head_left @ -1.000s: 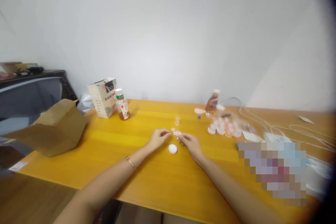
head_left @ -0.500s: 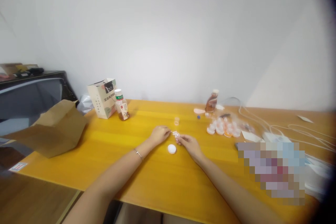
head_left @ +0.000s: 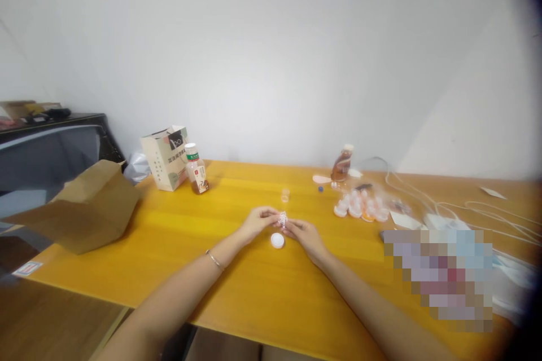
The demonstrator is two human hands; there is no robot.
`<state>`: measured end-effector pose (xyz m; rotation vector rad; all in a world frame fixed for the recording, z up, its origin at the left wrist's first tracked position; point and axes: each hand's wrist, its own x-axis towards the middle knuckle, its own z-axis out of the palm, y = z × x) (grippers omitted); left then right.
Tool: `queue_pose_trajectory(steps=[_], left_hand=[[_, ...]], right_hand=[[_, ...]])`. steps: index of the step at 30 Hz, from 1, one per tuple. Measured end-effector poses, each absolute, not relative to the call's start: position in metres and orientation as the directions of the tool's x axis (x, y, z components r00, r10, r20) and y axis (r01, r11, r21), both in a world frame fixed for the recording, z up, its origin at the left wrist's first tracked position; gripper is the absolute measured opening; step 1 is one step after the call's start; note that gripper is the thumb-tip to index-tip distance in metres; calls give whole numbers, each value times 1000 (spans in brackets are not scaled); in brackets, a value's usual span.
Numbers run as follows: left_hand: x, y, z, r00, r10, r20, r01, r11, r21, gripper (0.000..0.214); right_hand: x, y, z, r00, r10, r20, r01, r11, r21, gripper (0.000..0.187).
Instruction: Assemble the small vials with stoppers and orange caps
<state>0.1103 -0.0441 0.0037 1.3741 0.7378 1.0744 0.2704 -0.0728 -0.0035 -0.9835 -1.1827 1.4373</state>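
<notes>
Both hands meet over the middle of the yellow table [head_left: 237,282]. My left hand [head_left: 257,220] and my right hand [head_left: 303,233] pinch the same small white-and-red patterned object [head_left: 282,219], held just above the tabletop; what it is I cannot make out. A round white cap [head_left: 278,240] lies on the table directly below and between the hands. A small clear cup [head_left: 285,196] stands a little beyond the fingers. A thin bracelet [head_left: 214,260] circles my left wrist.
At the back left stand a small paper gift bag [head_left: 165,156] and a drink bottle [head_left: 195,169]; a brown paper bag [head_left: 87,203] lies at the left edge. To the right are a brown bottle [head_left: 342,163], several small sealed cups [head_left: 362,206], white cables [head_left: 466,208] and a blurred patch.
The small patterned object has gone from lying on the table to being held between both hands' fingertips, slightly raised. The hands drew closer together.
</notes>
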Motion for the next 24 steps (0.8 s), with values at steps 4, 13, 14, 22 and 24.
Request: queue_pose_trajectory(steps=[4, 13, 14, 22, 24], left_hand=[[116, -48, 4, 329, 924, 196, -134, -160, 978, 26], [121, -47, 1, 229, 938, 262, -8, -267, 964, 24], [121, -47, 1, 225, 936, 270, 15, -280, 960, 23], [122, -48, 0, 195, 925, 326, 172, -359, 917, 22], [122, -48, -2, 216, 923, 318, 174, -357, 918, 22]], right_hand=[[271, -73, -2, -234, 972, -6, -219, -59, -974, 25], [271, -74, 0, -245, 970, -5, -190, -53, -980, 30], [271, -75, 0, -234, 972, -1, -187, -46, -981, 30], [270, -76, 1, -174, 985, 0, -123, -22, -992, 30], [270, -77, 2, -179, 984, -3, -107, -23, -994, 30]])
